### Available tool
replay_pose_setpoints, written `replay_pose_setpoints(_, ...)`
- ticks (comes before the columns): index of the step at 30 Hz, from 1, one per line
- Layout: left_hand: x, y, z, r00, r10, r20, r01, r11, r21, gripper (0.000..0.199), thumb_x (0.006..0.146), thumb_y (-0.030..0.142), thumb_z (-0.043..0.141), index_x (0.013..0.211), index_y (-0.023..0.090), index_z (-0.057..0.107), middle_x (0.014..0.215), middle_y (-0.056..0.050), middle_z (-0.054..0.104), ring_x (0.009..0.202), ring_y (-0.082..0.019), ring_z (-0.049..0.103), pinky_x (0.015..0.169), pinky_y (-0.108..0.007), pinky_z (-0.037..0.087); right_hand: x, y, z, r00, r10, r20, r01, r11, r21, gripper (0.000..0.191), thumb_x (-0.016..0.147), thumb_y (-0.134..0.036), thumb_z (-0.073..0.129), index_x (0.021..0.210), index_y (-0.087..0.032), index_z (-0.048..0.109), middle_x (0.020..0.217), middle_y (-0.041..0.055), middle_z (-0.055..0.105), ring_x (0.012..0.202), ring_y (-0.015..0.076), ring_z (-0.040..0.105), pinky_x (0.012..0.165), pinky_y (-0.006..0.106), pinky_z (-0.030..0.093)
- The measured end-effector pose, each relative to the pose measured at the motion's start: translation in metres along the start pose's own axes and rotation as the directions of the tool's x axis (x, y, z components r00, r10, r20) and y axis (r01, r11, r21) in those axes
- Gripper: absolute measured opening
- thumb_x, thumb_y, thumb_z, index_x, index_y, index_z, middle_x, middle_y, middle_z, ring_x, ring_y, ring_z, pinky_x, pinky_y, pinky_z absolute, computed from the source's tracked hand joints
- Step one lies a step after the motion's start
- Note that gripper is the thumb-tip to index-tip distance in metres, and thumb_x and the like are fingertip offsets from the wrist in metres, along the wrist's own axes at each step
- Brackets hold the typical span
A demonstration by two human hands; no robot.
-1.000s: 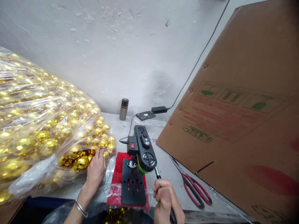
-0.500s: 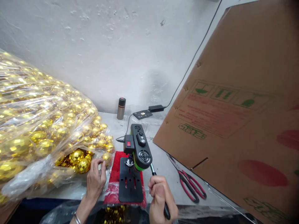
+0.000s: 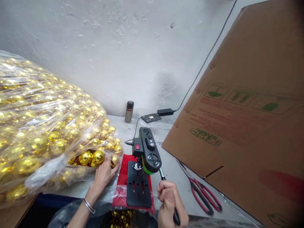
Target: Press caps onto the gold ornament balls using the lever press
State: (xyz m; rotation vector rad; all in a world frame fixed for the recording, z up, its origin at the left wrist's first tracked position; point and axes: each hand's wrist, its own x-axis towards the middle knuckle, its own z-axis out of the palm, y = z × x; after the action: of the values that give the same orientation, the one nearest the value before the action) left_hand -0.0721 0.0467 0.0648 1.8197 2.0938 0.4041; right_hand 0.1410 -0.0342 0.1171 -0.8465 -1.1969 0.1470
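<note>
My left hand (image 3: 104, 172) reaches into the torn opening of a clear plastic bag (image 3: 47, 172), among shiny gold faceted balls (image 3: 98, 156). Its thumb and fingers are apart; the fingertips are partly hidden by balls and film. My right hand (image 3: 172, 202) is closed round the black-gripped lever (image 3: 176, 217) of a small black and green press-like machine (image 3: 150, 152). The machine stands on a black slotted base plate (image 3: 139, 198) over a red cloth (image 3: 121, 183), and nothing lies on the plate.
A big cardboard box (image 3: 237, 72) leans in from the right, with red-handled scissors (image 3: 205, 196) beside it. At the back stand a bottle with a black cap (image 3: 129, 112), a power adapter (image 3: 165, 112) and a cable. Gold pieces (image 3: 121, 219) lie in plastic below the table edge.
My left hand has moved from beside the bag into its opening, among the balls. My right hand stays on the lever. The whole view has shifted slightly.
</note>
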Motion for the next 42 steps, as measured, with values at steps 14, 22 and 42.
replay_pose_setpoints(14, -0.054, -0.045, 0.004, 0.978, 0.004, 0.207, 0.178, 0.489, -0.854, 0.08, 0.067, 0.074, 0.081, 0.125, 0.021, 0.066, 0.112, -0.009, 0.079, 0.096, -0.028, 0.074, 0.075, -0.034, 0.059, 0.004, -0.002, 0.002, 1.0, -0.024, 0.008, 0.024, 1.0, -0.005, 0.038, 0.108, -0.018, 0.049, 0.071, -0.022, 0.049, 0.064, -0.0034, 0.047, 0.065, 0.0111, 0.052, 0.056, 0.022, 0.041)
replay_pose_setpoints(22, -0.067, -0.049, 0.002, 0.933, 0.04, 0.358, 0.315, 0.392, -0.865, 0.07, 0.067, 0.066, 0.092, 0.121, 0.025, 0.074, 0.106, -0.003, 0.08, 0.095, -0.027, 0.073, 0.076, -0.033, 0.059, 0.003, -0.003, 0.001, 0.999, -0.02, 0.032, 0.02, 1.0, -0.007, 0.037, 0.109, -0.017, 0.048, 0.072, -0.023, 0.048, 0.064, -0.004, 0.047, 0.066, 0.0106, 0.053, 0.057, 0.021, 0.041)
replay_pose_setpoints(42, -0.074, 0.03, 0.068, 0.968, -0.106, 0.229, 0.229, -0.008, -0.973, 0.069, 0.074, 0.059, 0.092, 0.127, 0.024, 0.065, 0.125, -0.01, 0.08, 0.116, -0.032, 0.078, 0.1, -0.041, 0.062, 0.044, -0.033, 0.003, 0.99, 0.073, 0.123, -0.064, 0.995, -0.078, 0.039, 0.111, -0.02, 0.046, 0.072, -0.022, 0.048, 0.066, -0.0047, 0.05, 0.058, 0.008, 0.05, 0.055, 0.021, 0.039)
